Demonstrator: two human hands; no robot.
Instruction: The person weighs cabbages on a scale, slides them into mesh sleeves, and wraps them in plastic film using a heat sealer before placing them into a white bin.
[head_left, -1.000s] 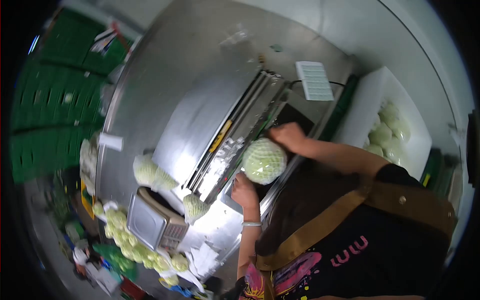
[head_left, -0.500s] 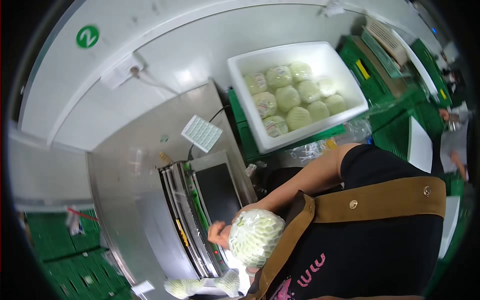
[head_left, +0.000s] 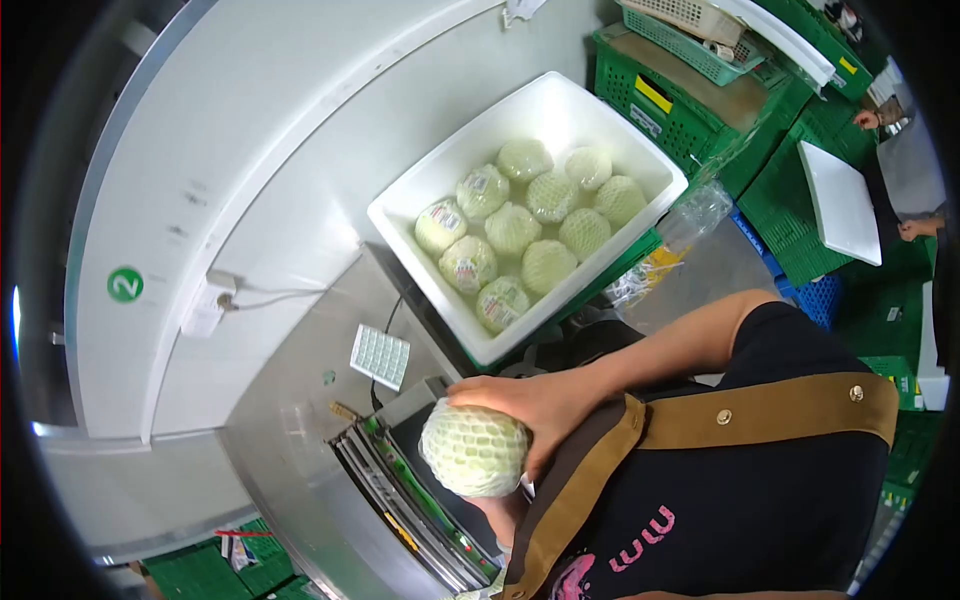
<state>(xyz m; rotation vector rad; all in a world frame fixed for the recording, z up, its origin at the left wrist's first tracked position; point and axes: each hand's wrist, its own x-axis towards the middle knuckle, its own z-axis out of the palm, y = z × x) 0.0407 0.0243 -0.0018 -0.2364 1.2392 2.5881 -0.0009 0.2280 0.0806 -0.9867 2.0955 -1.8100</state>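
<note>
A round green fruit in a white foam net is held close to my chest. My right hand grips it from above and from the right side. Below the fruit only a small part of my left hand shows, under the fruit and touching it. The fruit hangs over the metal sealing machine on the steel table. Up and to the right stands a white foam box with several netted fruits lying inside.
A white wall with a green number sticker and a socket runs along the left. Green crates stand beyond the foam box. A white grid pad lies on the table. Another person's hand shows at the right edge.
My view has swung right, from the table and scale toward the foam box. The netted fruit has been lifted off the machine and now sits higher, under my right hand.
</note>
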